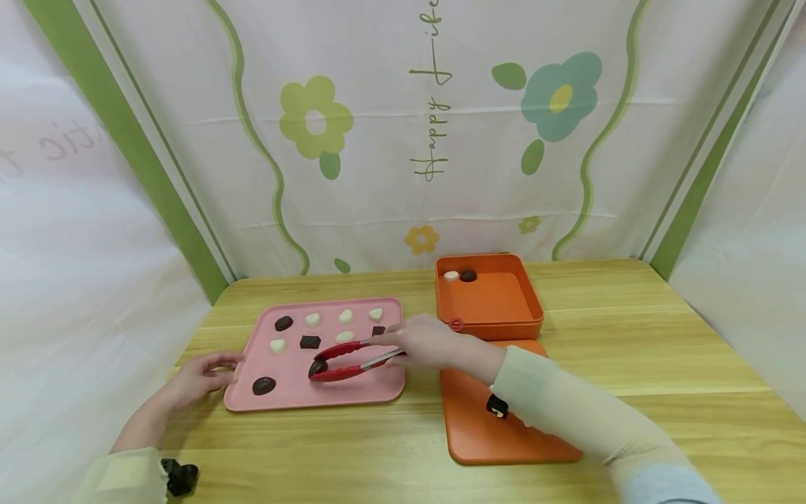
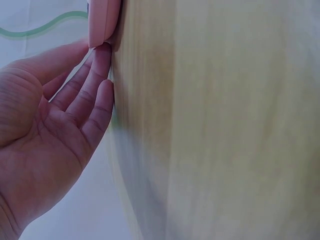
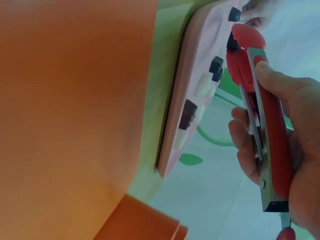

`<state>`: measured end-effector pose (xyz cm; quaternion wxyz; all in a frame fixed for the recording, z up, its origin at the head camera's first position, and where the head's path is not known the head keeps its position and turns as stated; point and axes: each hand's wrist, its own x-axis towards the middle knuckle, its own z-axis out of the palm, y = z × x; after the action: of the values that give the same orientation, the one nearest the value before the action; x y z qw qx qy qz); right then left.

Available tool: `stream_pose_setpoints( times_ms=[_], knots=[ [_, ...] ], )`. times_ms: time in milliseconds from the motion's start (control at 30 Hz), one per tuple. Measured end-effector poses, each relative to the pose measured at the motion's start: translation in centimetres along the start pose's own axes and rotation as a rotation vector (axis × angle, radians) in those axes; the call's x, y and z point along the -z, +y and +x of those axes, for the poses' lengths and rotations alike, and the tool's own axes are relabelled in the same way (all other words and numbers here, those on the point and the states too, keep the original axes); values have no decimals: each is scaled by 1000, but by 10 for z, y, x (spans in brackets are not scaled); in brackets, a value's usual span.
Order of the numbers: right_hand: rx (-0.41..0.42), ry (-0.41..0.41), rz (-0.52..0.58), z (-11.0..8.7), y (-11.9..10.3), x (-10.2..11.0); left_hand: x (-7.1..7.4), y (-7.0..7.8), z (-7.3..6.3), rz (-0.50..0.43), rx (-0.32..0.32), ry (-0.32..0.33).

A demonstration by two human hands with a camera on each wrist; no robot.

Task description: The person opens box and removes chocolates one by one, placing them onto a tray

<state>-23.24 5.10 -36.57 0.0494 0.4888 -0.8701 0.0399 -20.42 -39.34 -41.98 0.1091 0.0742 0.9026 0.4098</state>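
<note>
My right hand (image 1: 418,341) grips red-and-metal tongs (image 1: 340,374) over a pink tray (image 1: 292,395). Between the tong tips is a dark chocolate (image 1: 317,367). In the right wrist view, the thumb presses along one arm of the tongs (image 3: 274,135) and the fingers curl round the other. My left hand (image 1: 194,379) pinches the tray's left edge between thumb and fingers; the left wrist view shows the fingertips at the pink rim (image 2: 102,22). White chocolates (image 1: 345,316) and dark ones, such as a block (image 1: 310,341) and an oval (image 1: 264,386), lie in loose rows on the tray.
Right of the tray stands an orange box (image 1: 485,301) holding a white chocolate (image 1: 451,276) and a dark one (image 1: 468,276). In front of it lies a flat orange lid (image 1: 497,441), partly under my right forearm. A printed curtain (image 1: 378,196) hangs behind the wooden table (image 1: 630,329).
</note>
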Motion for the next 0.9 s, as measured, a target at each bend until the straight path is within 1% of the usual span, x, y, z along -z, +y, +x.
stream_pose_setpoints(
  times_ms=[167, 367, 533, 667, 900],
  knots=[
    [1, -21, -7, 12, -6, -7, 0, 1, 0, 4, 2, -1],
    [-11, -44, 1, 22, -11, -8, 0, 1, 1, 9, 1, 1],
    [-27, -75, -8, 25, -13, -9, 0, 1, 1, 10, -3, -3],
    [-41, -81, 5, 27, -14, -11, 1, 2, 0, 16, -6, -1],
    [-72, -81, 58, 26, -11, -9, 1, 3, -1, 12, -12, -3]
  ],
)
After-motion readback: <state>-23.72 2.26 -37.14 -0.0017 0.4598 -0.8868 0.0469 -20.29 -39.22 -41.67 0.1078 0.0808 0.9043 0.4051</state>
